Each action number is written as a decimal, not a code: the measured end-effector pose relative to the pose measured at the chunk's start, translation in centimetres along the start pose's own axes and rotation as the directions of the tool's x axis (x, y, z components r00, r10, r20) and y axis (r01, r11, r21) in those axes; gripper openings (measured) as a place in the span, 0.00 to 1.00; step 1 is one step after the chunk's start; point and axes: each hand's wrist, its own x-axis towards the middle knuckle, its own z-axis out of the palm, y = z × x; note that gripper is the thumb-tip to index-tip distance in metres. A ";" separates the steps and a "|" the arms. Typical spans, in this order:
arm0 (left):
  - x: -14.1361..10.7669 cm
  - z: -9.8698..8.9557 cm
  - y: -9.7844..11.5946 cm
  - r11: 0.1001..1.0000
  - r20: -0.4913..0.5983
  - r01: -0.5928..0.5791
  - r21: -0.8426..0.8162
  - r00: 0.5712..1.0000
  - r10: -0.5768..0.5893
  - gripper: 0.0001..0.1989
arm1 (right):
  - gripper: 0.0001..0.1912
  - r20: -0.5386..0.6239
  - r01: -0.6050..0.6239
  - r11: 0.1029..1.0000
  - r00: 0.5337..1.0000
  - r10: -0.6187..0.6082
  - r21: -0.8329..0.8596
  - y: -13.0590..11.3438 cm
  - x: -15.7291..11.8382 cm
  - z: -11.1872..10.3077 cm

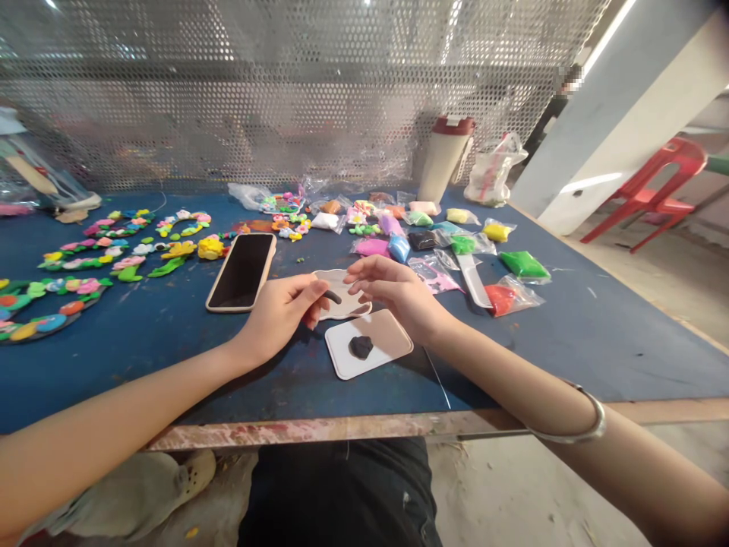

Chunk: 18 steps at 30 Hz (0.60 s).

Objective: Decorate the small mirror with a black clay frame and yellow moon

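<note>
The person's two bare forearms enter from the lower corners, nearest the camera; the right one carries a silver bangle. Dark trousers are positioned below the near edge of the worktop.

Left hand: thumb and fingers pinch a thin dark roll, one end of which projects toward the right. The roll is held above a pale wavy-edged plate.

Right hand: open, palm inward, fingers slightly curved and parted, positioned over the right side of the same plate. It grips nothing visible; its fingertips are near the roll.

A white rectangular tray is located on the near side of the plate. It bears one dark lump. A thin pale strand lies just right of the tray.

A phone in a light case lies screen up to the left of the left hand, with the screen dark. Flower-decorated rings occupy the left side. Bagged colored packets are distributed beyond and to the right of the hands, beside a white flat tool.

A cream tumbler with a dark red lid stands upright at the rear, in front of a perforated metal screen.
</note>
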 end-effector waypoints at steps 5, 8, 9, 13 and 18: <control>0.1 0.1 -0.2 1.000 -0.091 -0.002 0.003 0.996 0.002 0.07 | 0.05 0.041 0.054 0.991 0.998 -0.049 -0.123 0.0 0.0 0.0; 0.3 0.2 -0.4 1.000 -0.134 0.003 0.002 0.991 -0.002 0.07 | 0.06 0.044 0.096 0.982 0.995 -0.090 -0.161 0.1 0.1 -0.1; 0.3 0.2 -0.4 1.000 -0.132 0.003 0.003 0.991 -0.003 0.06 | 0.06 0.045 0.106 0.980 0.994 -0.100 -0.167 0.1 0.1 -0.1; 0.2 0.1 -0.5 1.000 -0.113 0.008 0.012 0.994 -0.007 0.07 | 0.06 0.054 0.117 0.974 0.993 -0.108 -0.196 0.1 0.1 -0.1; 0.2 0.3 -0.6 1.000 -0.107 0.020 0.009 0.994 -0.018 0.08 | 0.05 0.043 0.127 0.964 0.992 -0.121 -0.232 0.1 0.1 -0.2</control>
